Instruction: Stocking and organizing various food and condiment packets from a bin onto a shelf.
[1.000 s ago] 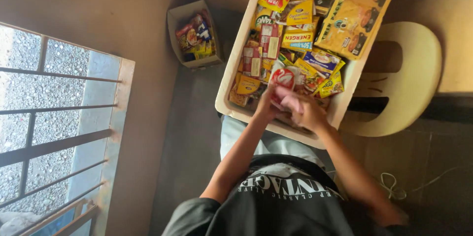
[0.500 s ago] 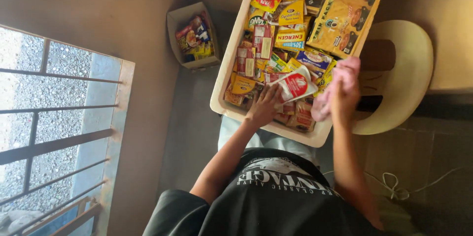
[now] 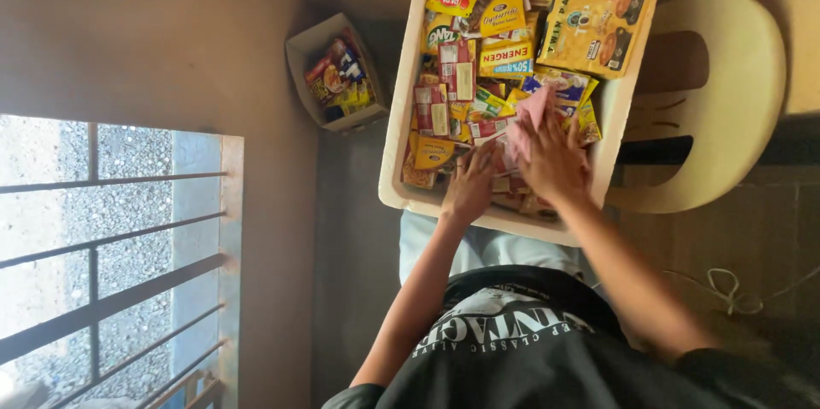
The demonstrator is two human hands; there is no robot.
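- Pink packet (image 3: pixel 531 110) lies in the white tray (image 3: pixel 395 153), under the right hand's (image 3: pixel 555 161) fingertips.
- Right hand spread flat, pressing, gripping nothing.
- Left hand (image 3: pixel 470 183) flat on sachets (image 3: pixel 444 106), fingers loosely splayed.
- Risk: tray overhangs the lap; pressing its near edge could tip it.

The hands (image 3: pixel 555 161) hide the sachets (image 3: pixel 512 195) beneath.
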